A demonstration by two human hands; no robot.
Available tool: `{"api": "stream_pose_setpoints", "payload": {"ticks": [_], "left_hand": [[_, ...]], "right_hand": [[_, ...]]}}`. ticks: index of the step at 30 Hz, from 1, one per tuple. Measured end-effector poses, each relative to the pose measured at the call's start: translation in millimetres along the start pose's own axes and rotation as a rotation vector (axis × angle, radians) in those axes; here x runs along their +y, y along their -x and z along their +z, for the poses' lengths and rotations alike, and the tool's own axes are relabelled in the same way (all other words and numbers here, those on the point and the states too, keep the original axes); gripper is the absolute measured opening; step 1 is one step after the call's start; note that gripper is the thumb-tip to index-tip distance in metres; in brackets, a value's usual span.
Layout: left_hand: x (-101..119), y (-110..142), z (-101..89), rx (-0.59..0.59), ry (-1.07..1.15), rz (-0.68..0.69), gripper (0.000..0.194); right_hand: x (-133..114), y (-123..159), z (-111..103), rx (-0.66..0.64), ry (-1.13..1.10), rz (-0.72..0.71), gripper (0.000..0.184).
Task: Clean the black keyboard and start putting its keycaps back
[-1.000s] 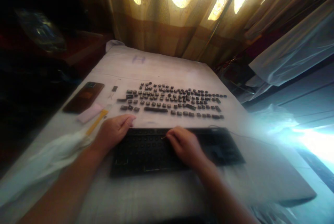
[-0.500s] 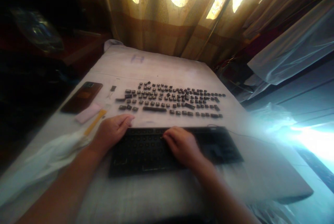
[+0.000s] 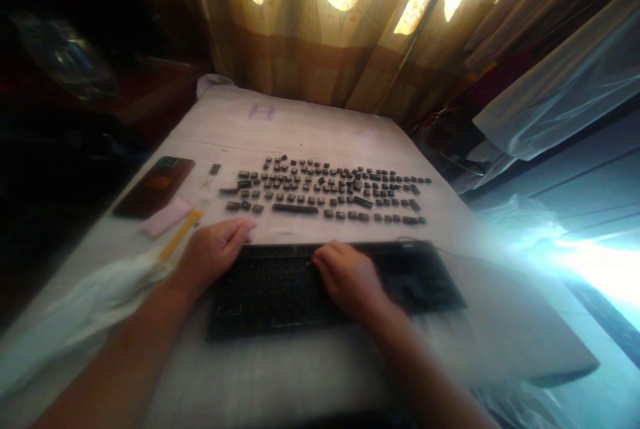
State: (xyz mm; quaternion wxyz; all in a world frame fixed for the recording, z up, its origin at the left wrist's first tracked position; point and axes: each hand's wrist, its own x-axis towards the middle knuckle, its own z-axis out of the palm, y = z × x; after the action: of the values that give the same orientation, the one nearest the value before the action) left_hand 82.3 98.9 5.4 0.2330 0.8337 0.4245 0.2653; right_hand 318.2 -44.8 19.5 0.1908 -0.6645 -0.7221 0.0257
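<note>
A black keyboard point(image 3: 300, 306) with its keycaps off lies on the cloth-covered table in front of me. At its back left corner is my left hand point(image 3: 217, 249), fingers curled and closed against the keyboard's edge. My right hand point(image 3: 347, 276) is over the middle of the keyboard, thumb and fingers pinched together. A tiny light tip shows at the fingertips, too small to name. Behind the keyboard, loose black keycaps point(image 3: 287, 184) are laid out in rows, with the long space bar point(image 3: 295, 208) in the front row.
On the left lie a phone point(image 3: 155, 187), a pink block point(image 3: 167, 216), a yellow-handled tool point(image 3: 180, 236), a small dark piece point(image 3: 215, 168) and a crumpled white cloth point(image 3: 105, 296). A thin cable point(image 3: 470, 257) runs right from the keyboard. A curtain point(image 3: 300, 56) hangs behind the table.
Both hands stay in nearly the same places, the right one still pinched over the keyboard. The view has shifted very slightly.
</note>
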Motion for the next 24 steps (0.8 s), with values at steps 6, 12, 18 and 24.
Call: {"api": "stream_pose_setpoints", "payload": {"ticks": [6,12,18,24], "left_hand": [[-0.2,-0.1,-0.3,0.001,-0.007,0.016,0.043],[1.5,0.2,-1.6,0.004,-0.005,0.007,0.044],[1.5,0.5,-1.3,0.006,-0.002,0.010,0.044],[1.1,0.3,-1.3,-0.009,-0.001,0.025,0.044]], "right_hand": [[1.0,2.0,-2.8,0.036,-0.026,-0.005,0.020],[-0.7,1.8,-1.8,0.025,-0.080,-0.022,0.017],[-2.6,1.3,0.9,-0.008,0.042,-0.050,0.017],[-2.1,2.9,2.7,0.054,0.082,-0.088,0.020]]}}
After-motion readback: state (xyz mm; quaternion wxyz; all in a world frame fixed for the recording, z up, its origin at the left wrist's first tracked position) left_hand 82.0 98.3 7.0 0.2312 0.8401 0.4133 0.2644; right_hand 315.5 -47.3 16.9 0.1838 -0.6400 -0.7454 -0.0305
